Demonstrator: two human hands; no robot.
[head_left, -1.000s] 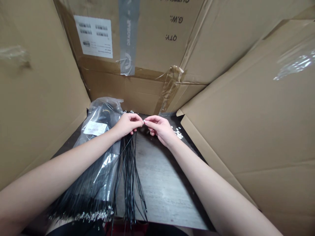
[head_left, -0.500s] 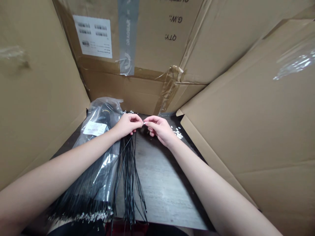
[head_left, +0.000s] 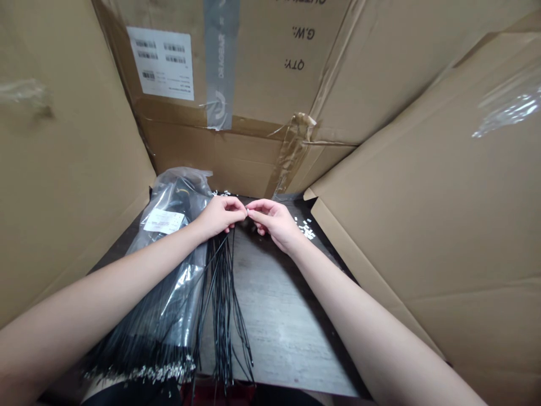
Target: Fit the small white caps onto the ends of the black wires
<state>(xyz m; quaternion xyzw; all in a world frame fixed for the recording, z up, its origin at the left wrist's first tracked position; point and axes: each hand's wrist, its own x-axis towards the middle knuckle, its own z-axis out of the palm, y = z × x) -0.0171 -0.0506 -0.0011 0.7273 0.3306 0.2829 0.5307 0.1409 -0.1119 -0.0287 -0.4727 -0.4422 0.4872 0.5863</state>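
Note:
My left hand (head_left: 222, 215) is closed in a pinch above a bundle of thin black wires (head_left: 222, 299); one wire seems to run up into its fingers, though its end is hidden. Opposite it, my right hand (head_left: 273, 221) pinches a tiny white piece (head_left: 247, 212) that looks like a connector housing. The two sets of fingertips meet at this piece. Whether the wire is inside the white piece is too small to tell. The bundle hangs over the table's near edge, below my left hand.
A clear plastic bag (head_left: 186, 276) full of black wires with metal-tipped ends lies at the left. Loose small white pieces (head_left: 306, 228) are scattered right of my right hand, with more (head_left: 222, 193) at the back. Cardboard walls (head_left: 253, 158) enclose the dark table (head_left: 283, 316) on three sides.
The hands hold nearly the same place. The white piece shows slightly less between the fingertips, which have drawn a little closer together.

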